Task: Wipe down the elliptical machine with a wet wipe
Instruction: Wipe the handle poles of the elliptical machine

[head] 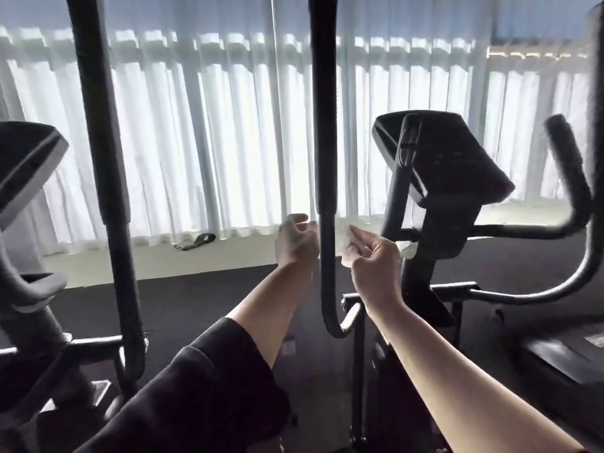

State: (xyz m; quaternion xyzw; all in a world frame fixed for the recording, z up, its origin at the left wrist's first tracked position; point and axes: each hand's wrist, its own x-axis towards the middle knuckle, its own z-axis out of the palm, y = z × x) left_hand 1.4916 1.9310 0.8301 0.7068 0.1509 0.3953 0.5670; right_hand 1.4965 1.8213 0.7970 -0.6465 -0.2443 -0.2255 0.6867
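A black upright handle bar (323, 125) of the elliptical machine stands in the middle of the view, and my hands are on either side of it at its lower part. My right hand (372, 266) pinches a white wet wipe (345, 238) just right of the bar. My left hand (295, 243) is just left of the bar with its fingers curled. It looks pale, as if wipe material lies over it. The wipe's path behind the bar is hidden. A second upright bar (98, 125) stands further left.
The machine's dark console (451, 165) on its post is at the right, with curved side handles (568, 165) beyond it. Another machine's console (26, 165) is at the left edge. White curtains (212, 142) cover the window ahead. A small dark object (199, 240) lies on the floor.
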